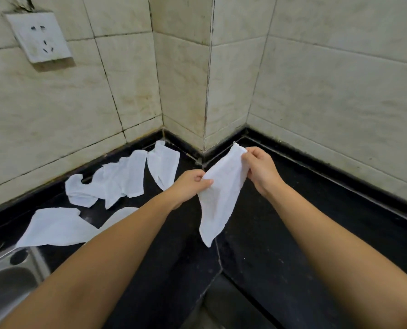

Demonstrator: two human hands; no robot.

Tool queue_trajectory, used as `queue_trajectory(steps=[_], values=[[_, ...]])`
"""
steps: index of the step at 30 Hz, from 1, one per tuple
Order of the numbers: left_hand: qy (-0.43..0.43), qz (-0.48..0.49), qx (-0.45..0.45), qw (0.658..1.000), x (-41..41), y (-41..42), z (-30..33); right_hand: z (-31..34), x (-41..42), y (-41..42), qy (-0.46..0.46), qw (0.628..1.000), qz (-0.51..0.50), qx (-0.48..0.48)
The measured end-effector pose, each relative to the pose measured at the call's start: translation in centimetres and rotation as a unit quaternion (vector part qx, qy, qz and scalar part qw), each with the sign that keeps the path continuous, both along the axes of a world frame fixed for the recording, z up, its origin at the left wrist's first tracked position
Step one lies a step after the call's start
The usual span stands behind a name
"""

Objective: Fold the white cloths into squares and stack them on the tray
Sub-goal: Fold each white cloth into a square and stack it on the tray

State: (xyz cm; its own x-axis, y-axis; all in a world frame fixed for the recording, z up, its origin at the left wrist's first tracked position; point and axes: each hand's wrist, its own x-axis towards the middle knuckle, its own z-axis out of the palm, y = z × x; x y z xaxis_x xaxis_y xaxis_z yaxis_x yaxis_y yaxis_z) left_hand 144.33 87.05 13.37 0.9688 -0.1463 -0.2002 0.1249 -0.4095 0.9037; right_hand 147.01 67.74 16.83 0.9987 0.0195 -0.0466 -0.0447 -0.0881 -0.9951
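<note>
hands: our left hand point(193, 184) and right hand point(259, 167) each pinch a top edge of the white cloth point(219, 198), so it hangs open for folding | place: above the worktop point(292, 210), right of the loose cloths point(117, 179) | tray: unseen

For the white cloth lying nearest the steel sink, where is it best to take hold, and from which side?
Probably pinch the far corners of the white cloth nearest the sink, reaching from above. It lies flat on the black counter, and its sink-side edge overhangs.
</note>
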Motion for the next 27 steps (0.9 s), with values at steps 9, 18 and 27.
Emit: queue_trajectory(steps=[9, 18, 27], values=[[-0.039, -0.056, 0.088, 0.994, 5.3, -4.7, 1.4, -0.5, 4.0, -6.7, 0.003, 0.993, -0.051, -0.103], [-0.022, 0.092, -0.032, 0.995, 10.5, -3.6, 2.1, 1.4, 8.9, -12.1, -0.018, 0.989, -0.141, -0.05], [0.11, 0.043, -0.063, 0.991, 6.5, -3.3, -2.8, -5.9, 3.8, -14.1, 0.055, 0.992, -0.056, -0.094]])
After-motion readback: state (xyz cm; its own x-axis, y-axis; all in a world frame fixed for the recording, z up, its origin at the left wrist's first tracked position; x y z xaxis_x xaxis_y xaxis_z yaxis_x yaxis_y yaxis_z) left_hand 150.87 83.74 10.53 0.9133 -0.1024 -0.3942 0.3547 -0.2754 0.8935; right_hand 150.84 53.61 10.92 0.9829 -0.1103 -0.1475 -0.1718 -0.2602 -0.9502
